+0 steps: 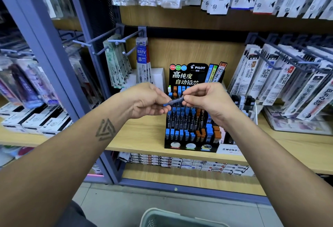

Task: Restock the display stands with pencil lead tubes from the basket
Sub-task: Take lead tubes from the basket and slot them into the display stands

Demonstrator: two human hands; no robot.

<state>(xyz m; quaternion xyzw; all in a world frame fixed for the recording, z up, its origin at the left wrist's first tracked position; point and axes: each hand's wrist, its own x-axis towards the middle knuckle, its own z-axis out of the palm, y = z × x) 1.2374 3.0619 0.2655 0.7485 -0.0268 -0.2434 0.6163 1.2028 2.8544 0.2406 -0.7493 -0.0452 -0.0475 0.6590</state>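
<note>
Behind our grip, the black display stand [191, 142] carries rows of blue- and orange-capped tubes. Our left hand [147, 100] and right hand [207, 100] pinch opposite ends of one dark, blue-capped lead tube [174, 101]; below it, the basket [158, 216] rim shows, contents unseen.

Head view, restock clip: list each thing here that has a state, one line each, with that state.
Lead tube: lying level, pinched at both ends, in front of the stand.
Left hand: pinching the tube's blue-capped end.
Right hand: pinching the tube's other end.
Display stand: upright on the shelf, its tiers mostly filled with blue- and orange-capped tubes.
Basket: on the floor below, contents not visible.
Peg hooks: several empty.
</note>
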